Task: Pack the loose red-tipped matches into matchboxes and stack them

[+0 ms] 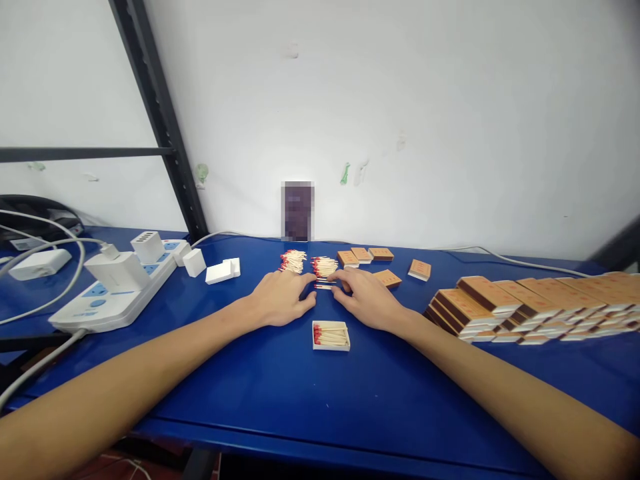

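My left hand (283, 297) rests at the left of a few loose matches (325, 283), its thumb and forefinger apart at their red heads. From the right, my right hand (367, 298) reaches to the plain ends of the same matches, thumb and forefinger also apart. Just beyond the fingers lies a pile of red-headed matches (325, 267), with a second match pile (293, 260) to its left. A white matchbox tray (331, 347) holding several matches sits nearer to me, below the hands. The other fingers of both hands are partly hidden.
Several orange matchboxes (381, 254) lie behind my right hand. A long stack of matchboxes (540, 303) fills the right side. On the left stand a power strip (120, 303) with chargers, cables and small white boxes (220, 272). A blurred dark rectangle (298, 212) stands by the wall.
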Tool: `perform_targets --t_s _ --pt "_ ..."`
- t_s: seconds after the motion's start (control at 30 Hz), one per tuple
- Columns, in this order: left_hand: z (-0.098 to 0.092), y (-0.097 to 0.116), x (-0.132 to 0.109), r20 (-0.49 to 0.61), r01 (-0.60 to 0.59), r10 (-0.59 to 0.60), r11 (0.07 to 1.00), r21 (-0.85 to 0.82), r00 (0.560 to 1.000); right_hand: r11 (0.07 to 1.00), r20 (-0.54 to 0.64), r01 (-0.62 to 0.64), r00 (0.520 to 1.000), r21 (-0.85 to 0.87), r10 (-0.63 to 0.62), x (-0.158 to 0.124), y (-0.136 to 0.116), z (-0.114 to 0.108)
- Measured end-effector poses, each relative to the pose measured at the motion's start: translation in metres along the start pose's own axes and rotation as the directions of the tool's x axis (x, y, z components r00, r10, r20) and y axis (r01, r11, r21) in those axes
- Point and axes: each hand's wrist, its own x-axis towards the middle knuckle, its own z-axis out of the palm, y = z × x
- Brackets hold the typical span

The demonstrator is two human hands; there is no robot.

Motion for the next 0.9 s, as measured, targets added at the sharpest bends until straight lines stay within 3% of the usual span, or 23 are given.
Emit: perform_targets --t_s 0.47,0.9 --pt "0.0016 -0.0031 0.0008 0.002 -0.009 0.009 0.999 -0.05 1.0 0.997 -0.003 0.059 0.998 0.049 -0.059 -0.0009 0.0026 -0.0003" --pt "0.003 -0.0062 0.0013 0.0 -0.032 0.032 0.997 -0.064 0.999 1.0 0.012 -0.015 1.0 0.008 0.015 -0.0016 -0.0006 -0.0003"
